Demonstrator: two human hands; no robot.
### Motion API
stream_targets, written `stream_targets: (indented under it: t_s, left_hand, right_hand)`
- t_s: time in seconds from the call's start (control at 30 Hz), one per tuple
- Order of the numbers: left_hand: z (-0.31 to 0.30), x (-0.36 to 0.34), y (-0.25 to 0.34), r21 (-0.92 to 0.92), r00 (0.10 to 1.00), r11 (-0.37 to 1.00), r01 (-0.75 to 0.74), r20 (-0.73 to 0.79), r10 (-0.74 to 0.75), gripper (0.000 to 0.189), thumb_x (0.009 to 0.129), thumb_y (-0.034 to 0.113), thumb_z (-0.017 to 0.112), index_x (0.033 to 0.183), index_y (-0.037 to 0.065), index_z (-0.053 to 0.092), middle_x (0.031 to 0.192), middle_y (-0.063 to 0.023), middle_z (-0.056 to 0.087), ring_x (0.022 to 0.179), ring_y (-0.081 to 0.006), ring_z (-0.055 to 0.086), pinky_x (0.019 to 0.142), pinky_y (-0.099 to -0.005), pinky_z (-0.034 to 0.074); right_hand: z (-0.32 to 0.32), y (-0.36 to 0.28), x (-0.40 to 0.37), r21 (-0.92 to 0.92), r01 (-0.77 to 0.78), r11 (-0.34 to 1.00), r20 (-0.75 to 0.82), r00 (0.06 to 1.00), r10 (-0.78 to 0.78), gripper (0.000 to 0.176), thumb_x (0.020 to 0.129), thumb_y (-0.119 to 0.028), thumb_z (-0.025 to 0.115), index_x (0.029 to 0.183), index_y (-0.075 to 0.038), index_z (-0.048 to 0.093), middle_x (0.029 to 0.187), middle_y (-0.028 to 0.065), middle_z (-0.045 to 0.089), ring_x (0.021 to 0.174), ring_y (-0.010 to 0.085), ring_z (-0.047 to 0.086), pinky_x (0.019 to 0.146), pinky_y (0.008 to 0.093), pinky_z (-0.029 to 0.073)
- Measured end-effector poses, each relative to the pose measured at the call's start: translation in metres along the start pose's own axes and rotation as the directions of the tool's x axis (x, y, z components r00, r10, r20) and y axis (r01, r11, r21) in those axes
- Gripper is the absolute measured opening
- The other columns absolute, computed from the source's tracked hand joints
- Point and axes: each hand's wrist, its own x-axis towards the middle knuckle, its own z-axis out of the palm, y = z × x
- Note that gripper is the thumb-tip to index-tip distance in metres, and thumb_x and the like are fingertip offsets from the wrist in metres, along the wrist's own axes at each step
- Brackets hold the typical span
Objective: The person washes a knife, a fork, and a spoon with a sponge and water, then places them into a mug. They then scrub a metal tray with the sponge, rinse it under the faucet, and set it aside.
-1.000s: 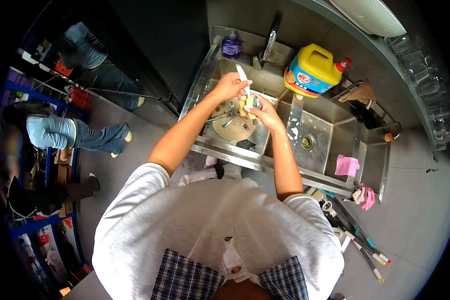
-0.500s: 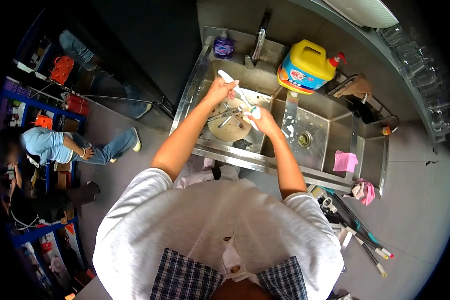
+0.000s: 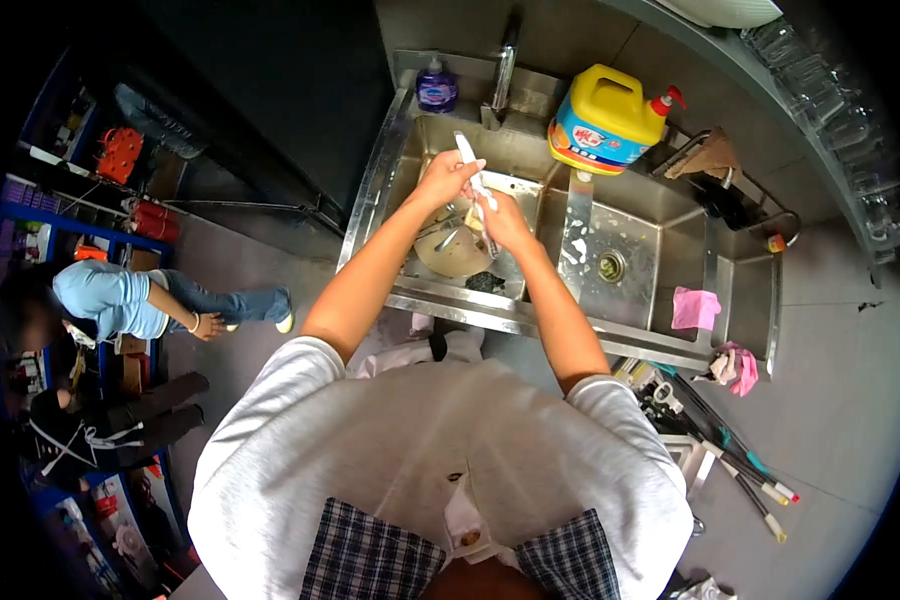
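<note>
Right over the left basin of the steel sink [image 3: 570, 215], both hands meet. The left hand [image 3: 448, 180] has its fingers curled around a white utensil [image 3: 467, 158], gripping it at about mid-length. Its long axis runs from the near side of the basin toward the back wall. The free end points away from the person, up toward the faucet [image 3: 503, 75], and leans slightly to the left. The other end drops down between the two hands and is partly hidden. What kind of utensil it is I cannot tell.

The right hand [image 3: 500, 220] is closed on a yellowish sponge [image 3: 476, 222], pressing it against the lower stretch of the utensil; only a sliver of sponge shows past the fingers.

Below the hands, on the basin floor, sits a round pan [image 3: 455, 255] with metal cutlery lying in it. A dark scrub pad [image 3: 487, 283] rests by the sink's front rim. At the back edge stand a purple soap bottle [image 3: 436, 88] by the left corner and a yellow detergent jug [image 3: 605, 120] behind the right basin. A pink cloth [image 3: 695, 308] lies at the sink's right end.
</note>
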Motion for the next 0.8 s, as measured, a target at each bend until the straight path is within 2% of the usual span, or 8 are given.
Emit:
stream_targets:
  t_s: [0.23, 0.3, 0.33, 0.37, 0.43, 0.47, 0.57, 0.8]
  left_hand:
    - [-0.053, 0.001, 0.005, -0.141, 0.977, 0.990, -0.027, -0.215, -0.004, 0.024, 0.087, 0.025, 0.059, 0.076, 0.004, 0.057, 0.060, -0.0028, 0.057, 0.050, -0.0104, 0.055, 0.046, -0.0207, 0.042]
    - [-0.053, -0.010, 0.012, -0.179, 0.973, 0.984, 0.014, -0.226, -0.055, 0.025, 0.088, 0.026, 0.057, 0.074, 0.005, 0.056, 0.059, -0.0020, 0.055, 0.051, -0.0090, 0.053, 0.046, -0.0201, 0.040]
    - [-0.051, -0.011, 0.008, -0.210, 0.970, 0.977, 0.038, -0.227, -0.086, 0.026, 0.088, 0.026, 0.057, 0.073, 0.006, 0.055, 0.059, -0.0019, 0.055, 0.050, -0.0087, 0.053, 0.046, -0.0200, 0.040]
    - [-0.049, -0.013, 0.006, -0.241, 0.968, 0.968, 0.064, -0.222, -0.119, 0.026, 0.089, 0.027, 0.057, 0.073, 0.006, 0.055, 0.059, -0.0017, 0.055, 0.050, -0.0084, 0.053, 0.046, -0.0200, 0.040]
    - [-0.045, -0.013, -0.008, -0.303, 0.975, 0.951, 0.063, -0.184, -0.123, 0.025, 0.089, 0.026, 0.057, 0.073, 0.007, 0.055, 0.058, -0.0006, 0.053, 0.050, -0.0084, 0.051, 0.045, -0.0195, 0.039]
    - [-0.039, -0.013, -0.010, -0.321, 0.975, 0.944, 0.073, -0.178, -0.136, 0.025, 0.089, 0.026, 0.057, 0.073, 0.007, 0.055, 0.058, -0.0003, 0.052, 0.050, -0.0084, 0.051, 0.045, -0.0193, 0.039]
    - [-0.021, -0.010, -0.013, -0.383, 0.970, 0.922, 0.063, -0.194, -0.147, 0.024, 0.089, 0.026, 0.057, 0.074, 0.008, 0.055, 0.057, 0.0017, 0.049, 0.047, -0.0075, 0.045, 0.044, -0.0196, 0.035]
    - [0.021, -0.013, -0.026, -0.416, 0.944, 0.903, 0.105, -0.244, -0.222, 0.018, 0.091, 0.025, 0.054, 0.083, 0.010, 0.053, 0.067, 0.0021, 0.051, 0.052, -0.0067, 0.044, 0.046, -0.0204, 0.035]
  right_hand:
    - [-0.008, 0.076, -0.029, -0.311, 0.080, 0.947, -0.195, 0.970, -0.146, 0.030, 0.088, -0.027, 0.050, 0.082, 0.001, 0.061, 0.065, 0.0154, 0.058, 0.055, 0.0267, 0.056, 0.056, 0.0369, 0.044]
    - [-0.012, 0.100, -0.027, 0.055, -0.127, 0.990, -0.306, 0.942, 0.138, 0.036, 0.088, -0.032, 0.050, 0.081, 0.001, 0.062, 0.067, 0.0157, 0.060, 0.061, 0.0262, 0.059, 0.059, 0.0365, 0.044]
    - [-0.013, 0.111, -0.018, 0.296, -0.203, 0.933, -0.327, 0.897, 0.299, 0.027, 0.089, -0.028, 0.050, 0.083, -0.004, 0.062, 0.061, 0.0019, 0.056, 0.052, 0.0106, 0.051, 0.048, 0.0273, 0.040]
    - [-0.020, 0.123, -0.012, 0.557, -0.161, 0.815, -0.171, 0.938, 0.303, 0.026, 0.089, -0.027, 0.050, 0.084, -0.004, 0.061, 0.059, -0.0006, 0.053, 0.054, 0.0105, 0.051, 0.049, 0.0257, 0.039]
    - [-0.020, 0.087, -0.012, 0.599, -0.140, 0.789, -0.114, 0.960, 0.257, 0.025, 0.089, -0.026, 0.051, 0.087, -0.003, 0.062, 0.066, 0.0012, 0.058, 0.061, 0.0107, 0.054, 0.055, 0.0234, 0.041]
    - [-0.021, 0.082, -0.006, 0.592, -0.108, 0.799, 0.099, 0.993, 0.060, 0.026, 0.087, -0.026, 0.053, 0.092, -0.002, 0.062, 0.075, 0.0026, 0.062, 0.068, 0.0105, 0.057, 0.062, 0.0223, 0.043]
    - [-0.015, 0.029, -0.011, 0.398, -0.114, 0.910, 0.287, 0.958, -0.005, 0.017, 0.081, -0.013, 0.064, 0.093, -0.002, 0.062, 0.080, 0.0025, 0.063, 0.072, 0.0096, 0.058, 0.066, 0.0230, 0.046]
    - [0.016, 0.041, -0.005, 0.417, -0.111, 0.902, 0.176, 0.984, 0.039, 0.018, 0.078, -0.012, 0.068, 0.090, -0.002, 0.061, 0.074, 0.0021, 0.062, 0.062, 0.0085, 0.055, 0.055, 0.0232, 0.044]
